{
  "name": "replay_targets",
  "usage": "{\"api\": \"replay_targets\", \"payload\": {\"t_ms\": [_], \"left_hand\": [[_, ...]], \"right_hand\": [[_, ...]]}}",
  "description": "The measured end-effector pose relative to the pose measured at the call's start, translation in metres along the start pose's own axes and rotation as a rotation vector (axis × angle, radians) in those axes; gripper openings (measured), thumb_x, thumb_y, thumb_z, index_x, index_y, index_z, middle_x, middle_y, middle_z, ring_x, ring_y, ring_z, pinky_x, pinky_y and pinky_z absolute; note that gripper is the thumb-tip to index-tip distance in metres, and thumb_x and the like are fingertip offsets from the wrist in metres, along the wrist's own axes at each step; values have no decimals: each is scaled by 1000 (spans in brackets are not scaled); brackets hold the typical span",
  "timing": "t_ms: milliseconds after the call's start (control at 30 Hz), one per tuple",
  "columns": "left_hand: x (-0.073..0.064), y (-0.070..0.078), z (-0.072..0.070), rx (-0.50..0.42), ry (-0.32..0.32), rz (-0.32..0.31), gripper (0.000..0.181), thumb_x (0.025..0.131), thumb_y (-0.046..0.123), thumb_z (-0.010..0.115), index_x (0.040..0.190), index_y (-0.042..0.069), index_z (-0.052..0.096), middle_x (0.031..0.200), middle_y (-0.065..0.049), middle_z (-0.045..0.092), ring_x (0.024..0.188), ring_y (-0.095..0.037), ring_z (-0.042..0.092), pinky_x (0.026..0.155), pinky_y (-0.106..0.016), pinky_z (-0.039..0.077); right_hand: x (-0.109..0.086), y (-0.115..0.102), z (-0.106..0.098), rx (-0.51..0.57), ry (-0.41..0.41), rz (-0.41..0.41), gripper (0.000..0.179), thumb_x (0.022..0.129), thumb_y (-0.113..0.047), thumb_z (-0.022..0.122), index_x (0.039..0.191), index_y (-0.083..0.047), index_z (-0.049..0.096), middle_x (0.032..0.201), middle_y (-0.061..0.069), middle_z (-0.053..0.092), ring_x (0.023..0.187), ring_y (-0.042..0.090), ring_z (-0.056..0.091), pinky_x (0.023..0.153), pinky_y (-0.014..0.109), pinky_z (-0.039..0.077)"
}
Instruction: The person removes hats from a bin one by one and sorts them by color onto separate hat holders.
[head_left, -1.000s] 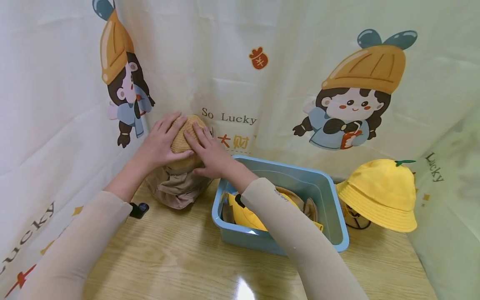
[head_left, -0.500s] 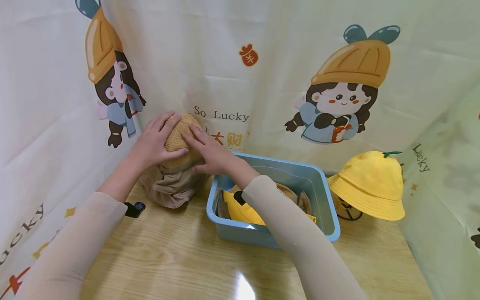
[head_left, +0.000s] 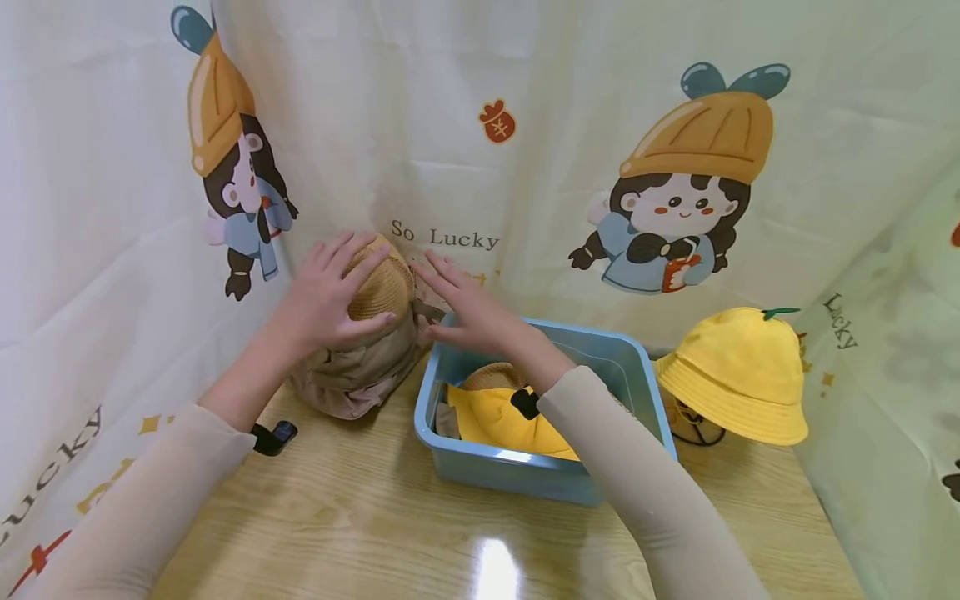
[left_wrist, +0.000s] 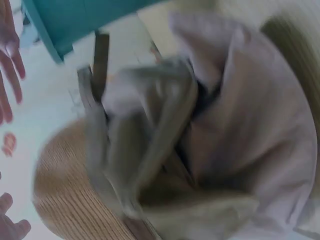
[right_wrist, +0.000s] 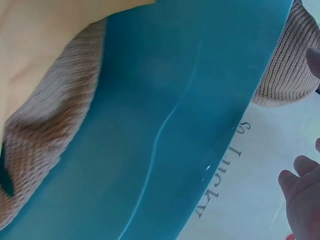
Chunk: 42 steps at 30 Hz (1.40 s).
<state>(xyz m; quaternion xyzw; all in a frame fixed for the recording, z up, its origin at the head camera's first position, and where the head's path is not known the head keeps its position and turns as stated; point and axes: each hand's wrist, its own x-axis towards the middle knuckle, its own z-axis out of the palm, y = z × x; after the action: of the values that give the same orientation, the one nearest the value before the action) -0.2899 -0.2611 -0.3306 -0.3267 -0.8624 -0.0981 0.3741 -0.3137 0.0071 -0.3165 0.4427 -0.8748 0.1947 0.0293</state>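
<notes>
Left of the tub (head_left: 517, 482), a knit hat (head_left: 386, 287) is seen above brown cloth (head_left: 356, 379). The left hand (head_left: 318, 300) is held at the hat, fingers spread; contact cannot be told. Near the tub's far left corner, the right hand (head_left: 480, 312) is held empty, fingers extended.

Blue tub (right_wrist: 135, 135): inner wall exposed. Within, pale yellow cloth (right_wrist: 40, 40) partly covers a brown ribbed knit (right_wrist: 52, 107). Past the tub's edge, a tan knit item (right_wrist: 292, 60); one of the cropped fingers (right_wrist: 305, 167) overlaps it, contact undetermined. White fabric (right_wrist: 262, 160) reads "So Lucky".
</notes>
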Motion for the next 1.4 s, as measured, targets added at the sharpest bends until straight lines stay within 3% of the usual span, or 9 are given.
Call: {"api": "replay_targets", "payload": {"t_ms": [133,300,433,667,867,1033,1200,1400], "left_hand": [[0,33,-2,-46,9,69,86,89,75,43,150,14,45,154,-15,42,141,-44,36,110,-64,32],[-7,69,0,-123,-51,110,85,91,74,44,152,15,44,156,-13,39,146,-39,31,114,-60,31],[-13,89,4,-162,-96,125,86,90,74,45,154,17,41,159,-10,36,149,-36,28,117,-57,28],[-20,111,16,-182,-135,183,87,86,70,55,153,15,43,157,-12,40,146,-37,32,117,-55,29],[-26,129,24,-202,-170,206,90,89,78,43,153,15,42,157,-11,39,149,-36,25,116,-57,29],[-29,136,29,-198,-187,227,90,90,79,39,154,16,41,158,-11,37,149,-37,25,116,-59,28],[-32,142,32,-187,-243,224,90,89,78,41,157,20,34,161,-10,32,151,-36,20,117,-61,23],[-35,148,33,-206,-292,222,91,88,77,47,159,22,30,165,-6,23,152,-35,18,115,-62,27]], "right_hand": [[-18,9,-4,-21,35,-38,89,93,-29,71,162,-24,14,168,-4,-2,154,23,-2,123,47,15],[-36,15,-8,-3,68,-78,87,92,-23,73,161,-20,20,169,0,3,155,23,5,123,47,18],[-47,18,-12,-4,72,-72,86,93,-25,72,161,-21,19,168,-2,3,155,23,7,122,47,19],[-65,24,-17,-27,75,-40,81,95,-29,69,160,-17,23,168,-1,6,155,26,9,120,48,24],[-81,32,-18,-36,78,0,82,95,-32,69,161,-22,20,168,-4,5,155,27,9,119,49,26],[-88,34,-20,-22,66,-6,84,95,-32,69,161,-25,17,168,-6,3,155,24,7,120,49,25],[-98,35,-21,-49,35,-6,86,94,-30,70,161,-25,16,168,-5,3,155,26,8,120,50,24],[-112,36,-23,-77,-19,19,85,95,-31,69,161,-29,16,168,-6,5,155,25,10,119,51,27]]}}
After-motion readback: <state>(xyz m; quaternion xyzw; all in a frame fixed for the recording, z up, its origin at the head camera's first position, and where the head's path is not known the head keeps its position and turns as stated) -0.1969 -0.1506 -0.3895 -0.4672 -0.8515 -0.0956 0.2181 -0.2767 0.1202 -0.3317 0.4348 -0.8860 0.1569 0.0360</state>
